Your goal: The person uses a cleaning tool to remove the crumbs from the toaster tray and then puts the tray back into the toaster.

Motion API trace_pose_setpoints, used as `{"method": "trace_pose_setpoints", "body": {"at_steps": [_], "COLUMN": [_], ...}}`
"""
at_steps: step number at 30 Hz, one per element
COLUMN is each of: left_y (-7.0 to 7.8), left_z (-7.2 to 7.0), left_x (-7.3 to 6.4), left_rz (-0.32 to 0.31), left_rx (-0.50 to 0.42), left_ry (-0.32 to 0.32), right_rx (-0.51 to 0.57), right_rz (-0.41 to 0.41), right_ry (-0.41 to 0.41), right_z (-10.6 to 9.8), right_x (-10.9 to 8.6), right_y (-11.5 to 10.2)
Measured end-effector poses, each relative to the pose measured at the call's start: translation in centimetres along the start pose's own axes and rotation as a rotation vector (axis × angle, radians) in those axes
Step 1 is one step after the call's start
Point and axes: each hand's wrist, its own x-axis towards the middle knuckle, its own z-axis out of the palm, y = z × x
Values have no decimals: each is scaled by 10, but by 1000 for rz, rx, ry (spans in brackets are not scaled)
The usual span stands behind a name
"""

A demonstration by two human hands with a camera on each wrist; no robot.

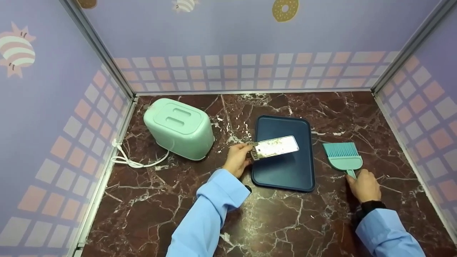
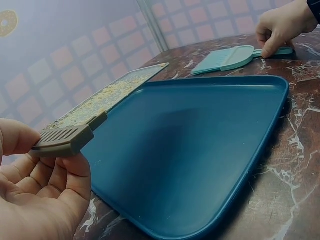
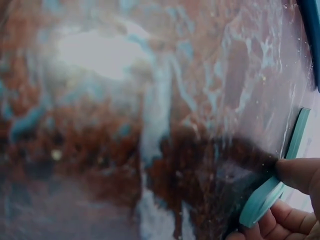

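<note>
By its slotted brown end (image 2: 62, 142), my left hand (image 1: 236, 160) pinches a toaster crumb tray (image 1: 280, 145) between thumb and fingers. Yellowish crumbs lie scattered over the metal surface, clearest in the left wrist view. It is held above a dark blue rectangular tray (image 1: 282, 175), casting a shadow there. On the right, my right hand (image 1: 366, 186) grips the handle of a mint-green brush (image 1: 345, 161), whose bristles point away from me on the marble-patterned table. The right wrist view shows the thumb and fingers around the brush handle (image 3: 262, 200).
A mint-green toaster (image 1: 178, 128) stands at the left, its white cord (image 1: 137, 165) looped beside the left wall. Pale crumbs (image 1: 246, 127) lie on the table (image 1: 278, 221) between toaster and tray. Patterned walls (image 1: 232, 39) enclose the back and both sides.
</note>
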Motion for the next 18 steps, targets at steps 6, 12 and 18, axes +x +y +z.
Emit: {"method": "trace_pose_setpoints", "body": {"at_steps": [6,12,18], "left_y": [0,-2,-1], "left_z": [1,1,-2], "left_x": [0,1,2], "left_rz": [-5,-17,6], "left_rx": [-2,6,-4], "left_ry": [-8,-8,0], "right_rx": [71,177,306], "right_rz": [80,101,119], "right_ry": [-55,33,206], "right_z": [-7,-11,-23], "right_x": [-4,-11,-14], "right_y": [-1,-3,-16]}}
